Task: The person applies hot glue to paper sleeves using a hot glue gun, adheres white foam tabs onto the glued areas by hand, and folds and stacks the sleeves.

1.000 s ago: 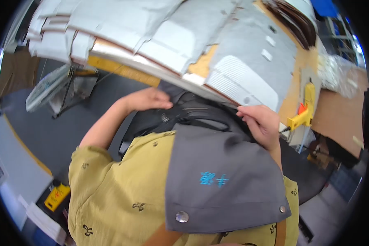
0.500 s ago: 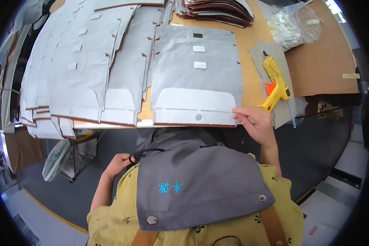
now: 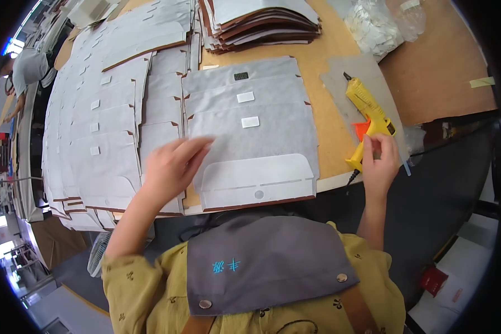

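left hand point(image 3: 171, 168) above grey panel point(image 3: 261, 139) | right hand point(image 3: 381, 166) at yellow glue gun point(image 3: 371, 106)

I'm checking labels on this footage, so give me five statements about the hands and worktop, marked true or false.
The yellow glue gun has an orange trigger. True.
The right hand is at the glue gun's handle. True.
The left hand holds the glue gun. False: it is by the grey panel's left edge.
Two small white rectangles are on the panel. True.
The sheet stack is nearer the person than the panel. False: it lies beyond.
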`<state>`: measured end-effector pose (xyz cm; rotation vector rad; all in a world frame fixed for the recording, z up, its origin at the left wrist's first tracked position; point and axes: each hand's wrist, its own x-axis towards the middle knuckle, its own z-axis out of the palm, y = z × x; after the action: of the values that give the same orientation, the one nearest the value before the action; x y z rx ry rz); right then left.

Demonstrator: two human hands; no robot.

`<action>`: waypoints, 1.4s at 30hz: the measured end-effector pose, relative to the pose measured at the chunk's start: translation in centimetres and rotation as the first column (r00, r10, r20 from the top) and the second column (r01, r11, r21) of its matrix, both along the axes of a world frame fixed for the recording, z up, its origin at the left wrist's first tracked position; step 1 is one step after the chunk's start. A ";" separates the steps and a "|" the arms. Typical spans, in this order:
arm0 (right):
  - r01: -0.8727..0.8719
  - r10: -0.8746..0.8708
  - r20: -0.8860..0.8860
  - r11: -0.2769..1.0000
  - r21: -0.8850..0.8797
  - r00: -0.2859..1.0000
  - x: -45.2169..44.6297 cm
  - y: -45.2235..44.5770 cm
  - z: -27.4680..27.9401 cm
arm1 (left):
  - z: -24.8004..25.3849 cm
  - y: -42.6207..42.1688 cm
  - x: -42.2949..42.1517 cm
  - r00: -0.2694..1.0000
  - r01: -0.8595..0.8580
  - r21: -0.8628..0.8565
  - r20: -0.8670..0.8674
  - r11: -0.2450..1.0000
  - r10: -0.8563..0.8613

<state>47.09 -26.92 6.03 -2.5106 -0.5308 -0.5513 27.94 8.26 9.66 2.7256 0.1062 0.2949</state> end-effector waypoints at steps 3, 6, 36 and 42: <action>-0.296 0.313 -0.111 0.944 0.143 0.943 -0.6 3.6 0.5 | -3.2 -0.1 5.5 0.996 0.052 0.066 0.064 0.996 -0.056; -0.513 0.542 -0.208 0.839 0.180 0.814 -0.6 7.8 1.3 | -5.1 -0.2 8.1 0.991 0.001 0.080 0.132 0.997 -0.012; -0.613 0.599 -0.173 0.789 -0.038 0.782 -0.5 16.6 -2.1 | -6.8 0.3 8.6 0.980 -0.102 0.062 0.178 0.993 0.090; -0.585 0.554 -0.202 0.795 -0.160 0.808 -1.2 16.9 -2.9 | -6.9 0.3 8.6 0.987 -0.043 0.186 0.158 0.982 0.014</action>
<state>45.88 -10.04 3.13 -2.3733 -1.2926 -0.0744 36.55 8.56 2.77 2.8771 0.0773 0.5512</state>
